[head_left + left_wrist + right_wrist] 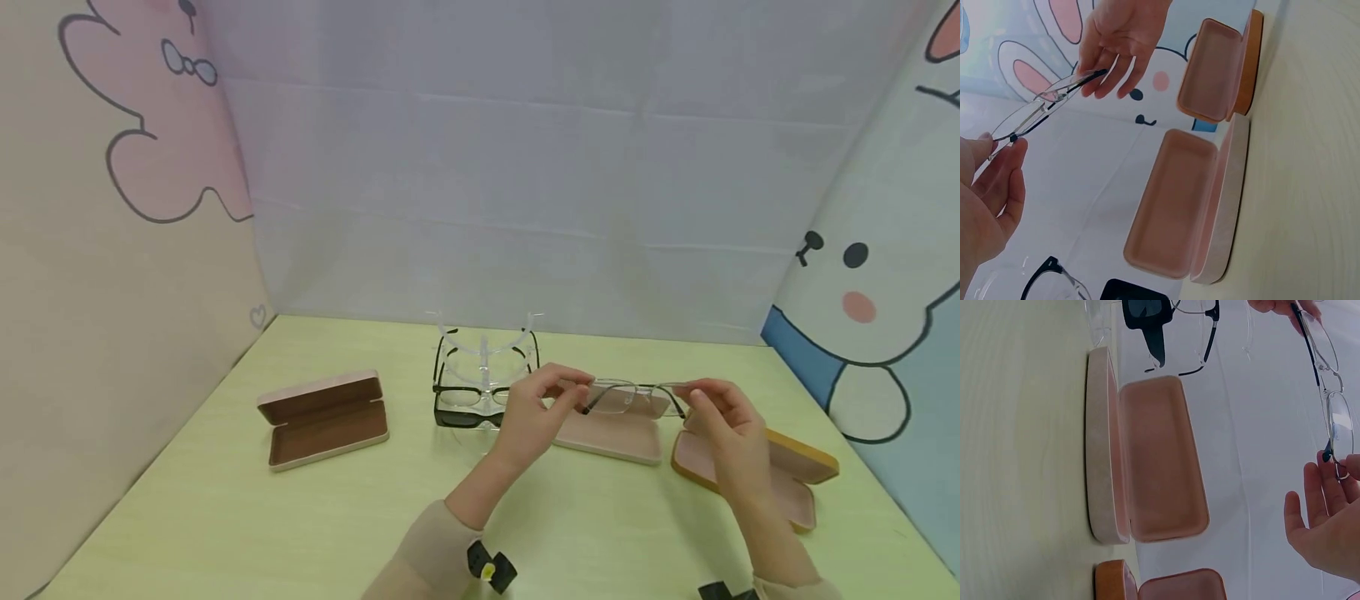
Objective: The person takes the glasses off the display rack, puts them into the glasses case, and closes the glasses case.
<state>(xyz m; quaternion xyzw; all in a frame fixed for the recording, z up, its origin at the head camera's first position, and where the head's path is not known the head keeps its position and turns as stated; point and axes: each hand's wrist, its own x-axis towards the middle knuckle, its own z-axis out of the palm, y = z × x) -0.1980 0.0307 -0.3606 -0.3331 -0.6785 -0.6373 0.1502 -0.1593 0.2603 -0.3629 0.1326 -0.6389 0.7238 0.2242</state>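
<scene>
A pair of thin metal-rimmed eyeglasses [617, 398] is held up above the table between both hands. My left hand [528, 421] pinches one end of it between thumb and fingers, and my right hand [731, 433] pinches the other end. In the left wrist view the eyeglasses [1022, 120] have clear lenses and dark temple tips. The right wrist view has the right hand [1329, 522] holding the frame near a lens. Below and behind the eyeglasses lies an opened pale pink glasses case [611, 435], its bare lining visible.
An opened orange glasses case [802, 458] lies under the right forearm. Left of the hands, a clear display stand [484, 358] carries black-framed glasses [459, 389] and dark sunglasses [459, 419]. Another opened case [330, 435], brown inside, sits at the left. Printed curtains surround the table.
</scene>
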